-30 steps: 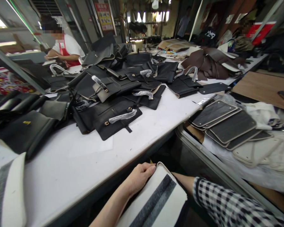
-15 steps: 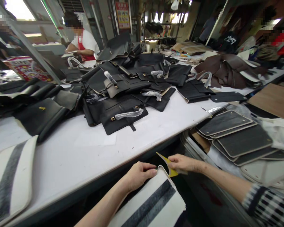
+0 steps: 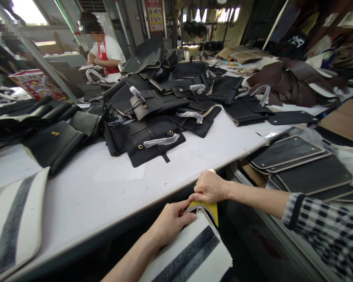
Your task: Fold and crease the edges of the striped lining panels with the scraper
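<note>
The person's left hand [image 3: 172, 219] is bare, and the left forearm [image 3: 129, 258] has no sleeve on the part that the view shows. No ring or watch shows on it. The right hand [image 3: 210, 187] is bare too; something small and pale shows at its top, too unclear to name. The right forearm is uncovered from the wrist up to a sleeve [image 3: 320, 231]. This sleeve is of checked cloth, with small black and white squares, and its edge sits loosely around the arm.
</note>
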Demonstrator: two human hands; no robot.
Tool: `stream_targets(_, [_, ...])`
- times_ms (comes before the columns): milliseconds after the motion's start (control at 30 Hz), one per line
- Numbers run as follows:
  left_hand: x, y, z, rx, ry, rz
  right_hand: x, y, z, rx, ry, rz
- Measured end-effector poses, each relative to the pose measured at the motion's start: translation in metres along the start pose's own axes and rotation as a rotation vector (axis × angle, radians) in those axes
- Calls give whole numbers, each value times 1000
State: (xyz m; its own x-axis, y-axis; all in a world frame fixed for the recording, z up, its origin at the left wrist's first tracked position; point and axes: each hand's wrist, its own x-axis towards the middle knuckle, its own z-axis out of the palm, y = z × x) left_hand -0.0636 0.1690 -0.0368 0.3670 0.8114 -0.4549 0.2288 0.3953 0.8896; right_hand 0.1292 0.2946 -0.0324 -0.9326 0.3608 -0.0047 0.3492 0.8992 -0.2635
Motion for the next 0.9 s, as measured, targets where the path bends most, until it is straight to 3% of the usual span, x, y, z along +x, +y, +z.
stream_targets(467, [-5, 11, -2, 352, 35, 147, -4, -3, -1, -95, -31, -62])
stream_targets(900, [-5, 23, -2, 614, 8, 151, -9, -12, 7, -134, -136, 25])
